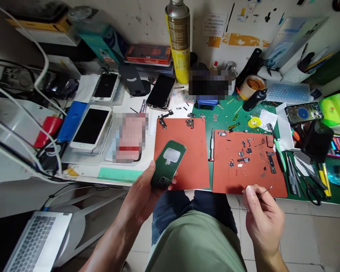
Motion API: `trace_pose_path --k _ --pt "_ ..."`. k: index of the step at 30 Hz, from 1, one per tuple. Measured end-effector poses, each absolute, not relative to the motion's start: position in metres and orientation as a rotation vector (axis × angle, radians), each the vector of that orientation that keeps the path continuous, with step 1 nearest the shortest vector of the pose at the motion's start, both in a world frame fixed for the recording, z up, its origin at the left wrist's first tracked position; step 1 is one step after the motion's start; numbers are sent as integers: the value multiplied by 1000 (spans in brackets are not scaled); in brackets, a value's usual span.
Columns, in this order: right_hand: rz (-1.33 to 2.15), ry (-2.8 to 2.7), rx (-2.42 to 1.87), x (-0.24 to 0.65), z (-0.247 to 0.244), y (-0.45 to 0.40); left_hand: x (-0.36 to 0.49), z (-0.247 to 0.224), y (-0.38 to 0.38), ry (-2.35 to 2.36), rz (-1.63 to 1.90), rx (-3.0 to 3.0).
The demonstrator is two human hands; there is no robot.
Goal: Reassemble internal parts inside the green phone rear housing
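Note:
My left hand (147, 189) holds a dark green phone shell (174, 166) tilted over the front of the left orange mat (197, 166). A pale patch and an apple logo show on the shell's face. Close to the front edge of the right orange mat (223, 177), my right hand (263, 211) pinches a thin metal tool (265, 192) whose tip points up and right. Several small phone parts, among them a long dark board piece (271, 162), lie on the right mat. Between the mats is a screwdriver (212, 145).
A yellow spray can (180, 45) stands at the back. White phone (92, 127) and black phone (161, 91) lie to the left and back. Scissors (314, 192), tweezers and pliers crowd the right edge. White cables (44, 71) hang at far left; a laptop (42, 238) sits below.

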State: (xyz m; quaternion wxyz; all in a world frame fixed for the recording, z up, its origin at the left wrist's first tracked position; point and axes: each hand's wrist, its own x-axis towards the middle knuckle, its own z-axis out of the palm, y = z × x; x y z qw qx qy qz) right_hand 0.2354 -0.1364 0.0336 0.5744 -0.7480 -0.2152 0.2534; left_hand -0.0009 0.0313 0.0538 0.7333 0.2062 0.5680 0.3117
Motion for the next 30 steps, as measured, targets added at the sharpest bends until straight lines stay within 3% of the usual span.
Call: trace_pose_path --k 24,30 --pt "682 -494 -1712 223 29 -130 -19 56 47 1230 821 429" --pt "684 -478 -1729 217 36 -146 -17 43 54 1244 710 443"
